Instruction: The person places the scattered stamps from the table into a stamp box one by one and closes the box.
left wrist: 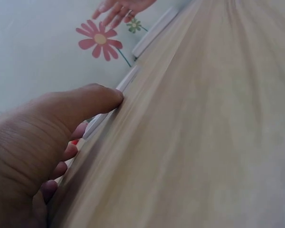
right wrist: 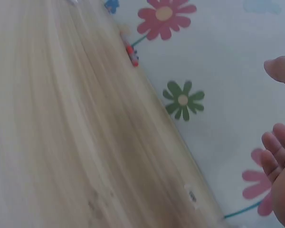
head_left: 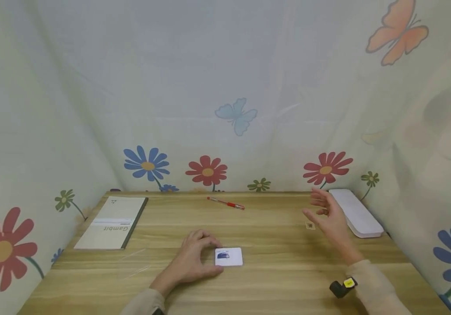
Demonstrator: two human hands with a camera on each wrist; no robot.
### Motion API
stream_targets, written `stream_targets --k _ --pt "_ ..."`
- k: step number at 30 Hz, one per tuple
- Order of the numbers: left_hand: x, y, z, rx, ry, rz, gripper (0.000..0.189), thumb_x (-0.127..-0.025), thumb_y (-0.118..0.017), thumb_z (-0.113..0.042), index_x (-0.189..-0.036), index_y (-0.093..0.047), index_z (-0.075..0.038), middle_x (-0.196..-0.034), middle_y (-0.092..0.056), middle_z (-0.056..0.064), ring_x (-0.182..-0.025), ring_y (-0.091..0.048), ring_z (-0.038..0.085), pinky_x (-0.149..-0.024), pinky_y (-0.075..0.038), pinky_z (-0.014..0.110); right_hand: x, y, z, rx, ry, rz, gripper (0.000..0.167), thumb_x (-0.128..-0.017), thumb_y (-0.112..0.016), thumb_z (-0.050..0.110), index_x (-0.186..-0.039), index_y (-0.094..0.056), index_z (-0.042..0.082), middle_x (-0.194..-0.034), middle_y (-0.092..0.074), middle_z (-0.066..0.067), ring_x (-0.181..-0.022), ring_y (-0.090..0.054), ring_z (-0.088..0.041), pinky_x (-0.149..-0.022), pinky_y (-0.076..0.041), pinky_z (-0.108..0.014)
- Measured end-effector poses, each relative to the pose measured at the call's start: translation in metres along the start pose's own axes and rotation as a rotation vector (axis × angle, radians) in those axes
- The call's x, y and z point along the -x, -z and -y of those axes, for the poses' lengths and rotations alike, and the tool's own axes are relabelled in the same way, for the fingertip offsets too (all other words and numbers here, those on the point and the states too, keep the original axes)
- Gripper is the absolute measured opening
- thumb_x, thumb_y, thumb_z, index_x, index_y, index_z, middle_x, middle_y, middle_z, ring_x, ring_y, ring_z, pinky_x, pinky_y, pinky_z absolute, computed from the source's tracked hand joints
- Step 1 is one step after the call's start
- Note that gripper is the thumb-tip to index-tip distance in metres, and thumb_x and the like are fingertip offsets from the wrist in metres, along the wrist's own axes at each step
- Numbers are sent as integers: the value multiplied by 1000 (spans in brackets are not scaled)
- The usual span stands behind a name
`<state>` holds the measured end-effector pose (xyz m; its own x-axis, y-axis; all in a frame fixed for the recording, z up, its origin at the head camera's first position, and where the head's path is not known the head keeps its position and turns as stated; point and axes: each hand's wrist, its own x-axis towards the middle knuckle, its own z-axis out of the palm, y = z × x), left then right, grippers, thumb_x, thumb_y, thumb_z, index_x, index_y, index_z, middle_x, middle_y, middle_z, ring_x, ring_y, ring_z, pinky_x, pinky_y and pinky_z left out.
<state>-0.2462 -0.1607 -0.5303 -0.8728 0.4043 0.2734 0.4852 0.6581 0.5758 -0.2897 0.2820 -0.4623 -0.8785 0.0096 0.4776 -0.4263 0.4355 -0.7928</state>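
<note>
My left hand (head_left: 194,260) holds a small white card (head_left: 231,259) with a dark blue picture on its left half, thumb at the near edge and fingers at the far edge. In the left wrist view the card (left wrist: 96,126) appears as a thin white slab low over the table, partly hidden by the thumb. My right hand (head_left: 329,218) is raised above the right side of the table, fingers loosely spread and holding nothing. Near its thumb lies a tiny pale square piece (head_left: 310,225) with a dark mark.
A closed notebook (head_left: 109,234) marked "Gambit" lies at the left. A red pen (head_left: 225,203) lies near the back edge. To the right is a long white case (head_left: 355,213). Clear film (head_left: 135,264) glints left of my left hand. A patterned curtain (head_left: 178,87) surrounds the table.
</note>
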Motion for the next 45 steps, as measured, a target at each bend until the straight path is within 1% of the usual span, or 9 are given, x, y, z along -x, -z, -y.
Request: stream_targets --k 3,8,17,20,27,30,35,40,45 --pt "0 2 1 13 -5 13 57 -75 -99 -56 -124 -78 -34 -137 -62 -7 -142 -50 30 -122 -37 68 1 6 -13 18 -4 -4 73 -101 -84 14 -165 -49 15 -147 -61 -10 -124 -62 -9 -94 -51 -23" --pt "1 3 2 19 -8 35 56 -76 -99 -53 -122 -77 -30 -136 -62 -8 -141 -50 29 -121 -40 67 4 13 -31 58 -13 13 72 -101 -84 13 -164 -49 9 -149 -61 -13 -122 -62 -7 -91 -52 -22" --pt "0 4 1 31 6 41 53 -77 -99 -51 -121 -77 -31 -136 -61 -9 -141 -49 28 -121 -40 66 6 22 -44 84 -68 76 70 -103 -82 18 -163 -48 7 -156 -59 -19 -132 -60 -36 -96 -50 -20" --pt "0 3 1 32 15 46 52 -77 -99 -50 -121 -77 -33 -137 -61 -9 -142 -48 26 -122 -40 64 8 23 -52 86 -63 86 69 -103 -82 16 -162 -49 5 -154 -59 -22 -130 -61 -36 -96 -51 -18" --pt "0 3 1 33 8 38 52 -77 -99 -51 -121 -77 -32 -137 -61 -9 -140 -49 25 -121 -40 64 11 27 -67 47 -48 106 67 -102 -83 11 -160 -51 1 -148 -62 -27 -123 -66 -21 -94 -53 -14" --pt "-1 4 2 29 5 33 53 -77 -99 -51 -121 -78 -32 -137 -61 -8 -140 -50 26 -121 -40 65 11 28 -73 59 -64 126 67 -102 -82 12 -160 -50 -2 -146 -63 -30 -125 -67 -28 -93 -53 -13" --pt "-1 4 2 20 6 27 53 -77 -100 -50 -121 -78 -31 -137 -61 -8 -140 -50 27 -121 -40 64 12 29 -74 107 -89 176 70 -104 -82 20 -162 -48 -1 -148 -63 -30 -131 -64 -44 -95 -50 -11" --pt "0 3 2 18 3 27 51 -77 -100 -49 -120 -77 -32 -136 -62 -7 -139 -50 27 -121 -40 64 14 29 -75 162 -64 215 69 -100 -86 19 -157 -54 -3 -143 -65 -29 -128 -66 -44 -95 -54 -17" --pt "0 3 1 17 4 26 52 -77 -100 -48 -121 -78 -31 -137 -62 -6 -140 -50 28 -121 -40 65 13 24 -74 324 -22 233 65 -94 -92 29 -149 -66 4 -135 -68 -20 -120 -68 -36 -98 -57 -34"
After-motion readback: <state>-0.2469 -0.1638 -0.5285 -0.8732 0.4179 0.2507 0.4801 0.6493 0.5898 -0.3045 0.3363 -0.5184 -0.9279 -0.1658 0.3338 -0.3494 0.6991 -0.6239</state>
